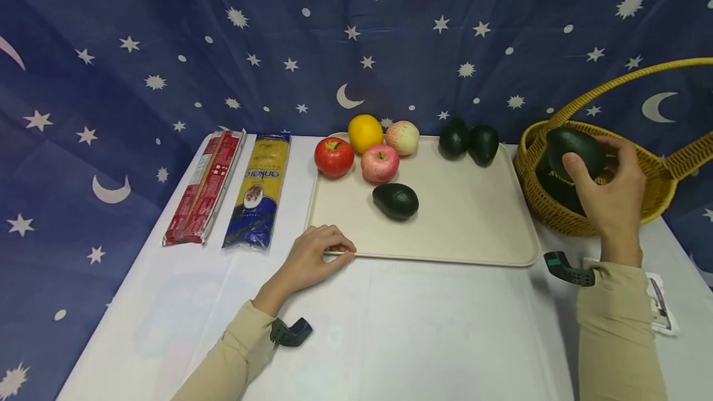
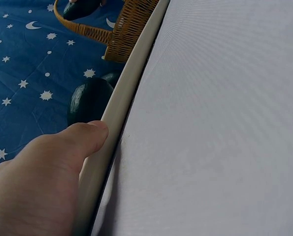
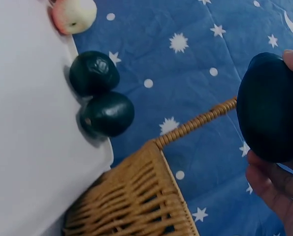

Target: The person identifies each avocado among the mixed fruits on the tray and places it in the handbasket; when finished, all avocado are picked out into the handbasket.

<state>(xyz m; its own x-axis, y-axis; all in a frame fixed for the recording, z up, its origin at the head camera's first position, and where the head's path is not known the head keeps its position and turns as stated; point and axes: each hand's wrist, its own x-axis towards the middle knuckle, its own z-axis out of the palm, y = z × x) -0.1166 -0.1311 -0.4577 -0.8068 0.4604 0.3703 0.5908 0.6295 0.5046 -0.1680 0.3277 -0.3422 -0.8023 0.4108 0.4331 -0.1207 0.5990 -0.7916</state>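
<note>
A dark green avocado [image 1: 575,152] is held above the wicker basket [image 1: 548,215] between the thumb and fingers of my right hand [image 1: 615,194]. Inside the basket, dark green shapes [image 1: 559,192] show below the held avocado. At its near left edge, the cream tray [image 1: 457,221] is gripped by my left hand [image 1: 314,255], the thumb on the rim [image 2: 117,105] in the left wrist view. One avocado [image 1: 396,201] lies mid-tray. Two more avocados, one [image 1: 453,138] beside the other [image 1: 483,145], sit at the tray's back right.
A tomato [image 1: 334,157], an orange [image 1: 365,133], a red apple [image 1: 380,163] and a pale peach [image 1: 402,138] cluster at the tray's back left. Left of the tray lie a red packet [image 1: 205,187] and a yellow-blue pasta packet [image 1: 258,190]. The basket's handle [image 1: 624,82] arches high.
</note>
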